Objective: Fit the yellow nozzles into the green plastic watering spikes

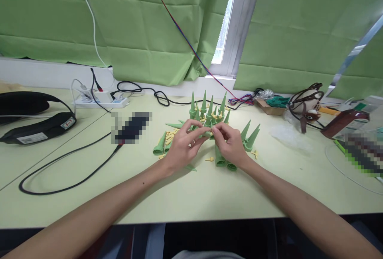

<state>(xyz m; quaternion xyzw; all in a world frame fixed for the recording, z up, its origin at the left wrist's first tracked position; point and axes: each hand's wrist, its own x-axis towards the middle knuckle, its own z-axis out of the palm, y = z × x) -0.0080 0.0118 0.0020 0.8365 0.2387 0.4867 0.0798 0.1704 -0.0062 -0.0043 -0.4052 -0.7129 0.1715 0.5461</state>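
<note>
My left hand [187, 143] pinches a green piece [206, 134]; right hand [229, 141] pressed together, contents unclear. Far cones [204, 105] seem done, loose pegs [170, 136] remain.

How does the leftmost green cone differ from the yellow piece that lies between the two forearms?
The green cone is clearly larger than the yellow piece. The cone tapers from a wide, open base to a point, while the yellow piece is slim with one thicker end. Both rest on the table.
</note>
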